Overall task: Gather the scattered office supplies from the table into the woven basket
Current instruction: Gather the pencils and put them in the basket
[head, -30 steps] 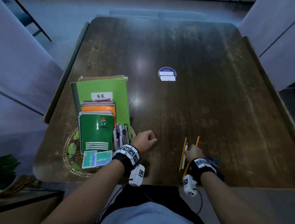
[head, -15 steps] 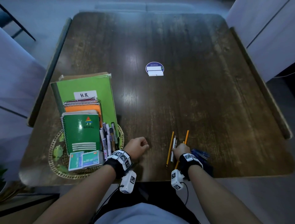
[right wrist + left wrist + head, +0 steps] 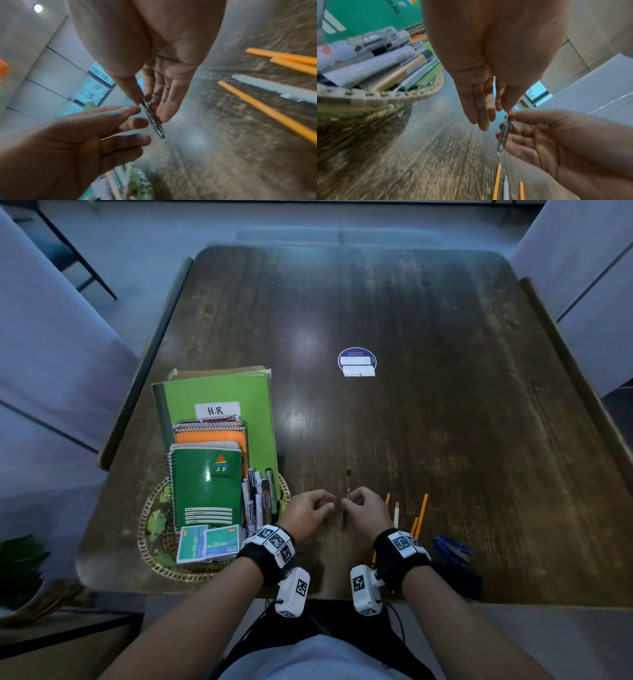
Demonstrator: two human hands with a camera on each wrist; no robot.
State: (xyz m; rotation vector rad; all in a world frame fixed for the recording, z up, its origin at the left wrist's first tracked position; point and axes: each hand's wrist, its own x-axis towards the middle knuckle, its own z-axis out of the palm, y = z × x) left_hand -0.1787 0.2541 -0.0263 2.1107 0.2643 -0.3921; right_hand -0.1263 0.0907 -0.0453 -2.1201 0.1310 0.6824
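Observation:
A thin dark pen point(image 3: 348, 479) stands nearly upright above the table between my two hands. My right hand point(image 3: 349, 501) pinches it between thumb and forefinger, as the right wrist view shows on the pen point(image 3: 154, 121). My left hand point(image 3: 327, 505) is right beside it, with its straight fingers point(image 3: 135, 122) reaching to the pen point(image 3: 504, 135) without closing round it. The woven basket point(image 3: 150, 508) lies at the near left and holds notebooks, staple boxes and several markers. Yellow pencils point(image 3: 423, 510) and a white pen point(image 3: 396, 513) lie on the table to the right of my right hand.
Blue pens point(image 3: 452, 549) lie near the table's front edge at the right, on something dark. A round blue sticker point(image 3: 357, 361) sits mid-table. A large green book point(image 3: 219, 398) juts out beyond the basket's far rim. Grey chairs flank the table.
My right hand has lifted the dark pen from beside the pencils and carried it left. My left hand has uncurled from a fist and moved right to meet it.

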